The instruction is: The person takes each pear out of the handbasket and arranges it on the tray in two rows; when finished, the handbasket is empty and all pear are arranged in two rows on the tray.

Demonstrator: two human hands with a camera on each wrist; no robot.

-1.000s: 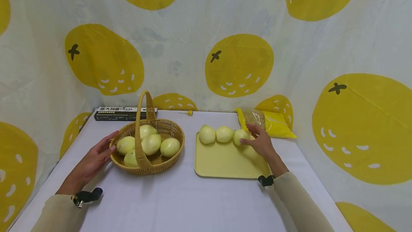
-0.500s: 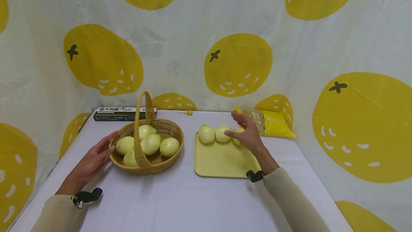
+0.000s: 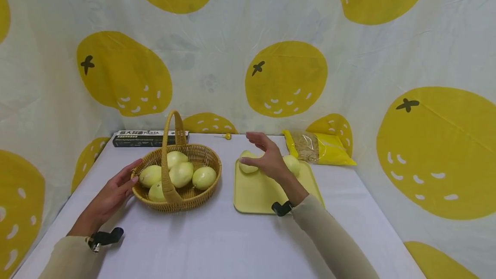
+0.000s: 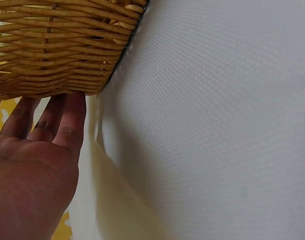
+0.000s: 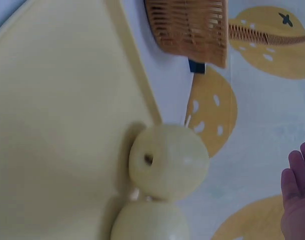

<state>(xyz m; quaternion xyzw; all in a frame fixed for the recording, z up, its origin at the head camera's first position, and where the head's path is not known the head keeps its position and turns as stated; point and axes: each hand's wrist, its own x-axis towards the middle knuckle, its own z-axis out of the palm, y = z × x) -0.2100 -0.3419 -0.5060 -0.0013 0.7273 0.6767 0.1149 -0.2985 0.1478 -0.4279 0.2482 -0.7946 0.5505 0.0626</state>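
My left hand [image 3: 105, 201] touches the left rim of a handled wicker basket [image 3: 210, 155]; in the left wrist view its straight fingers [image 4: 67, 120] meet the weave. Several pale green-yellow round fruits, such as one fruit [image 3: 204, 178], lie inside. Over the back of a yellow tray [image 3: 253, 195], my right hand [image 3: 270, 161] hovers with thumb and fingers spread, holding nothing. Its thumb crosses in front of the left tray fruit [image 3: 248, 168]. Another fruit [image 3: 292, 165] shows right of the hand, which hides what lies between. Two tray fruits, the nearer one [image 5: 170, 161], appear in the right wrist view.
A black pasta box [image 3: 135, 141] lies behind the basket. At the back edge is a small yellow-headed item [image 3: 227, 136]. A yellow, partly see-through bag [image 3: 321, 147] lies behind the tray's right side. A fruit-print curtain [image 3: 217, 63] rises behind the table.
My right hand has moved left across the tray, from the rightmost fruit to the leftmost, with its fingers still spread. The left hand and basket have stayed in place.
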